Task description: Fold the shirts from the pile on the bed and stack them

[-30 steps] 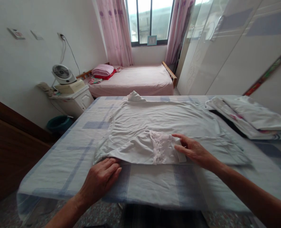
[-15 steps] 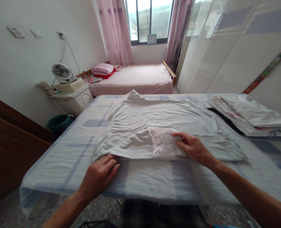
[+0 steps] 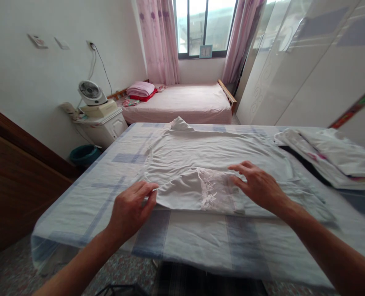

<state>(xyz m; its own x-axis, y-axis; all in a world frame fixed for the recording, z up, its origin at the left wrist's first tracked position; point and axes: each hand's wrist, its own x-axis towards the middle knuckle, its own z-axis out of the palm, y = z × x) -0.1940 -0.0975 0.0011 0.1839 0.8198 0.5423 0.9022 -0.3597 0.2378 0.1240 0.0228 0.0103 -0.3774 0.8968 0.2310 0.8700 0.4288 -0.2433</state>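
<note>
A pale grey-green shirt (image 3: 201, 148) lies spread on the cloth-covered table, wrinkled across its middle. One sleeve is folded over the near side, and its white lace cuff (image 3: 215, 193) points right. My left hand (image 3: 133, 207) pinches the shirt between thumb and fingers at its near left corner, lifting that edge slightly. Over the right end of the lace hovers my right hand (image 3: 258, 185), thumb and forefinger apart and nothing gripped. Whether its fingertips touch the fabric I cannot tell. A small bunched part of the shirt stands up at its far left corner.
A blue-and-white checked cloth (image 3: 108, 197) covers the table. Folded white clothes (image 3: 330, 152) lie at the right. Beyond stand a pink bed (image 3: 188, 98), a cabinet (image 3: 108, 127) with a fan (image 3: 91, 92), a bin (image 3: 85, 155) and a wardrobe (image 3: 312, 74).
My left hand has risen a little from the table, lifting the shirt's near left corner. The right hand's fingers have come off the lace and spread apart. The view has shifted slightly left.
</note>
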